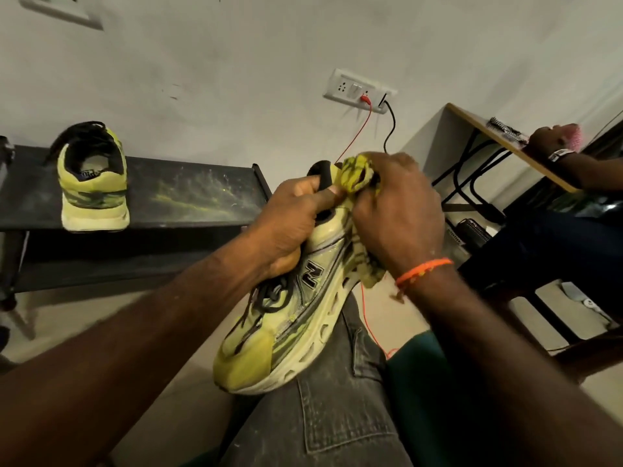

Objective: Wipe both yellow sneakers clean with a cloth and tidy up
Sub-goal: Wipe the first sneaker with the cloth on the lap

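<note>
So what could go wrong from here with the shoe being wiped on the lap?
1. The sneaker rests toe-down on the knee, held only at its collar by the left hand; a hard rub could tip it off.
2. The red wire hangs just behind the shoe; the cloth in the right hand might snag it.
3. The other sneaker overhangs the front edge of the dusty black rack and may pick up dirt.

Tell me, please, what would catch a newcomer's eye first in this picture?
First, the yellow sneaker resting on the person's knee at centre, gripped at the collar by the left hand while the right hand presses a yellow cloth against its heel. Next, the second sneaker standing heel-on upon the dark rack at left.
</note>
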